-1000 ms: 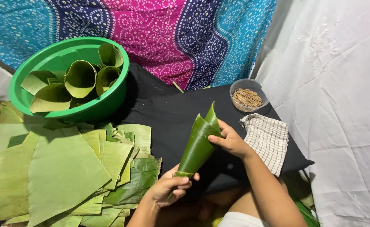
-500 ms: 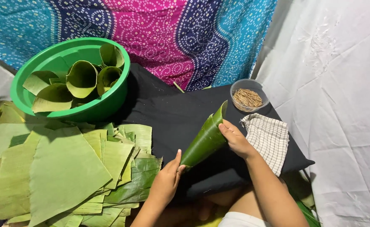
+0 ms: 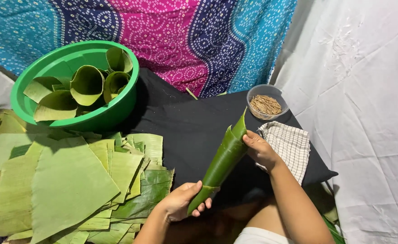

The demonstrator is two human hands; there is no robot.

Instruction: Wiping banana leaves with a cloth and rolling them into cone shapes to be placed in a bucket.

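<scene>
Green banana-leaf cone (image 3: 221, 162) is mid-roll, held tilted over the black cloth (image 3: 190, 122), pointed tip down toward the person, open mouth up toward the small bowl of sticks (image 3: 266, 102).

Left hand (image 3: 183, 203): fingers curled around the cone's narrow tip, clamping it. Right hand (image 3: 260, 151): fingers closed on the wide end's overlapping edge, holding the wrap together.

Relative to the cone: stack of flat cut leaves (image 3: 72, 185) lies beside it, past the left hand; green basin (image 3: 74, 83) with finished cones (image 3: 88, 83) sits beyond that stack; checked cloth (image 3: 289, 144) is just behind the right hand, bowl of sticks just beyond it.

Judgement: shaping step, the cone is formed but I see no pin in it. The next move looks to call for keeping the overlap pinched tight while one hand frees up; letting go early would probably let the leaf spring open.
</scene>
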